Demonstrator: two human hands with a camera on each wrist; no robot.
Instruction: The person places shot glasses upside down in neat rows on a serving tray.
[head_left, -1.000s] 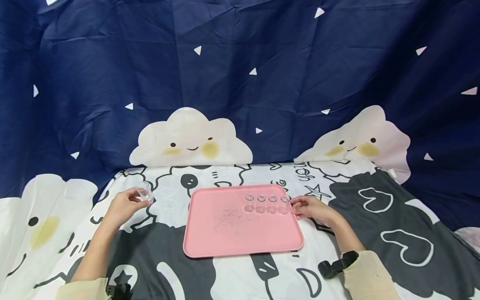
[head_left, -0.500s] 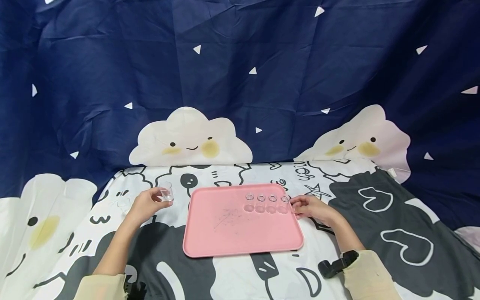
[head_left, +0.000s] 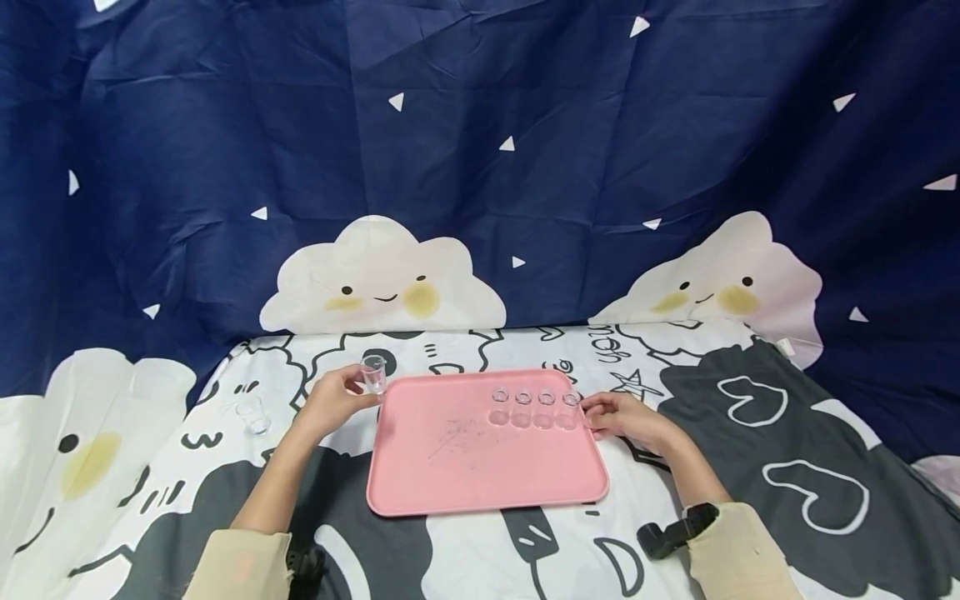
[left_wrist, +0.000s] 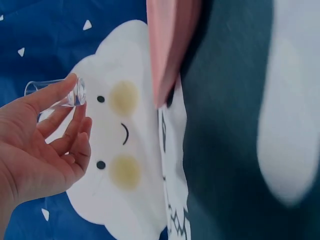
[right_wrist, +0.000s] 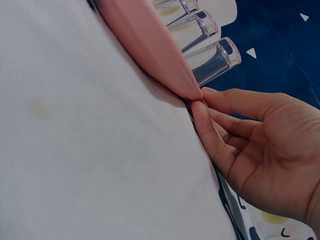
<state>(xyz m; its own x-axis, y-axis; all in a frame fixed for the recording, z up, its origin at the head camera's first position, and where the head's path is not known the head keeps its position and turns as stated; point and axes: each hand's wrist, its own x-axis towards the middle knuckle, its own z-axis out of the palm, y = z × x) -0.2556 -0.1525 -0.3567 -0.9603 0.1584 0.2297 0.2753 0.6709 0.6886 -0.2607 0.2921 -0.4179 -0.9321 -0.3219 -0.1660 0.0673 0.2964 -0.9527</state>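
My left hand [head_left: 336, 402] holds a small clear shot glass [head_left: 373, 374] between thumb and fingers, rim up, by the tray's upper left corner. In the left wrist view the thumb and fingertips pinch the glass [left_wrist: 56, 93] near its thick base. A pink tray [head_left: 472, 467] lies on the cloth. Several clear shot glasses stand in a row at its upper right; in the right wrist view the nearest glass [right_wrist: 215, 62] has its thick base up. With thumb and fingers, my right hand [head_left: 622, 415] pinches the tray's right edge beside the end glass.
Another clear glass [head_left: 253, 416] is on the patterned cloth [head_left: 465, 558] to the left of my left hand. A dark blue curtain [head_left: 480, 167] with clouds hangs behind. Dark marks show on the tray's middle.
My left hand has carried the shot glass rightward to the tray's upper left corner, uncovering the other glass on the cloth. The right hand and the tray have stayed in place.
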